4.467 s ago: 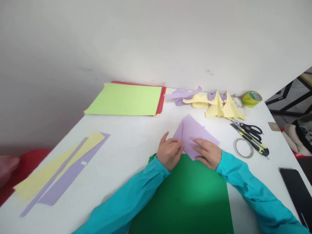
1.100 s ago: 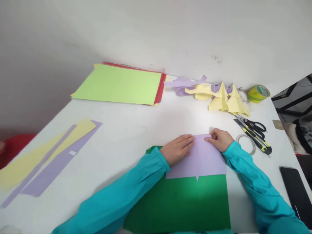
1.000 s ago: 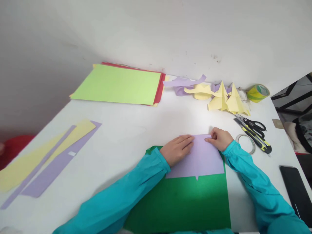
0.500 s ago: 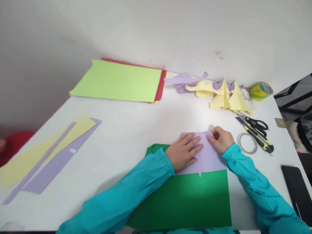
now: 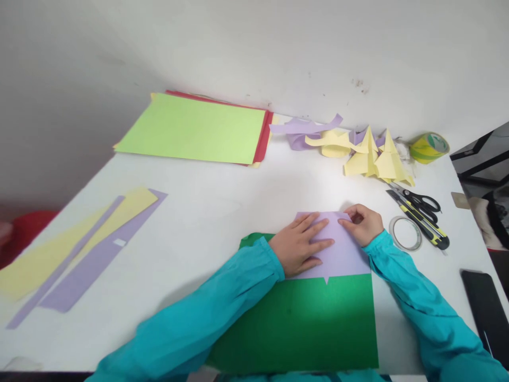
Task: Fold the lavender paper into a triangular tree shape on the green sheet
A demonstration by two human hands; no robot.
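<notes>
A folded sheet of lilac paper (image 5: 345,254) lies over the upper part of a dark green sheet (image 5: 318,323), with a small pointed tip sticking out at its lower edge. My left hand (image 5: 304,244) rests flat on the lilac paper's left half, fingers spread. With thumb and forefinger, my right hand (image 5: 362,223) pinches the paper's upper right corner. The green sheet's upper left corner curls up beside my left sleeve.
Light green paper (image 5: 191,130) tops a stack at the back. Yellow folded shapes (image 5: 369,159), tape rolls (image 5: 429,147), scissors (image 5: 423,204) and a cutter knife (image 5: 421,223) lie to the right, near a black phone (image 5: 485,313). Paper strips (image 5: 95,254) lie left.
Both hands hold nearly the same places on the lilac paper. The paper's top edge looks flatter near my right hand, and the view has shifted slightly.
</notes>
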